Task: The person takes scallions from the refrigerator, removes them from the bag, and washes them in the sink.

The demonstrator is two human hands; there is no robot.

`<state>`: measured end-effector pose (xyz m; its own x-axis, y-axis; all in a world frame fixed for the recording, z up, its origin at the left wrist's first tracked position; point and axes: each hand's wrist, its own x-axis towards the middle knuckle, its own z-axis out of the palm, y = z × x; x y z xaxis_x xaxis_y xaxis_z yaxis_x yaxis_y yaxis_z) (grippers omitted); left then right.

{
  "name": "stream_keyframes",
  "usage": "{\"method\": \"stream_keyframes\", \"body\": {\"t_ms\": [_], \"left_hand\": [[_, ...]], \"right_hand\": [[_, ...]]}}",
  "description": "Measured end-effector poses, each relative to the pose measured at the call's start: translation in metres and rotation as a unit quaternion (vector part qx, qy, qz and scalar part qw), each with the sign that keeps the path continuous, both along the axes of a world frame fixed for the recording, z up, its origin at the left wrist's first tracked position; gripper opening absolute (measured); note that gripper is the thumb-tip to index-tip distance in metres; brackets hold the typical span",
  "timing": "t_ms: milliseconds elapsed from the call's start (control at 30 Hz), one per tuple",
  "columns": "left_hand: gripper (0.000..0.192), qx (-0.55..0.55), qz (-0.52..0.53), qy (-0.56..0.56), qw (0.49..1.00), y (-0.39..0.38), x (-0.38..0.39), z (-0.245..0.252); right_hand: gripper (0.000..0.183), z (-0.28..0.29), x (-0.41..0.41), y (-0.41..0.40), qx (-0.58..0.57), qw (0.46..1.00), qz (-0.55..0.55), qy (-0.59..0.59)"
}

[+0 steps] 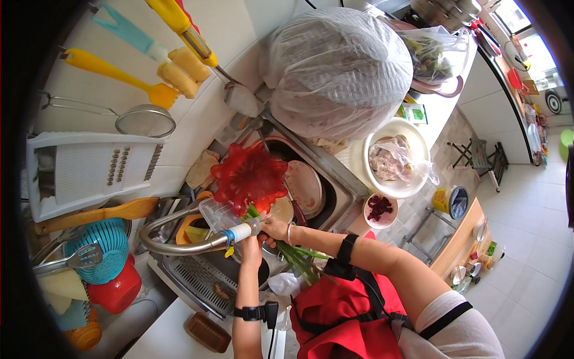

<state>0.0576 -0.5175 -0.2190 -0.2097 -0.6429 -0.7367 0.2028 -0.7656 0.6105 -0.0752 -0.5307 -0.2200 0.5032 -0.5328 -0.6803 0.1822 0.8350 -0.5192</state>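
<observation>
A bunch of long green stalks [293,258], apparently scallions, runs through my hands over the sink. My right hand [277,229], with a bangle at the wrist, is closed around the bunch. My left hand [252,244] grips it from below, close beside the right, its fingers partly hidden by the faucet nozzle [242,231]. The stalks' leafy tips trail towards the red apron [350,309]. Just beyond the hands sits a red translucent fluted bowl [249,177], and a short green piece shows at its near edge.
The right basin [329,193] holds a patterned plate [305,184]. A curved metal faucet [154,242] arches at the left. On the right stand a white basin [423,175] with bagged meat and a small bowl [380,222] with dark red pieces. Utensils hang along the wall.
</observation>
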Motion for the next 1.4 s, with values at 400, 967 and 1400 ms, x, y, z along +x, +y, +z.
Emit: {"method": "stream_keyframes", "body": {"t_ms": [400, 967, 1400], "left_hand": [[0.022, -0.034, 0.098, 0.016, 0.994, -0.027, -0.058, 0.0], [0.044, 0.06, -0.071, 0.033, 0.995, -0.025, -0.027, 0.001], [0.02, -0.109, -0.013, 0.031, 0.993, -0.007, -0.041, 0.005]], "right_hand": [[0.024, -0.015, -0.027, -0.001, 0.08, 0.992, 0.008, -0.092], [0.019, -0.04, -0.003, -0.052, -0.079, 0.95, -0.264, -0.147], [0.017, 0.003, -0.003, -0.066, -0.149, 0.965, -0.214, -0.016]]}}
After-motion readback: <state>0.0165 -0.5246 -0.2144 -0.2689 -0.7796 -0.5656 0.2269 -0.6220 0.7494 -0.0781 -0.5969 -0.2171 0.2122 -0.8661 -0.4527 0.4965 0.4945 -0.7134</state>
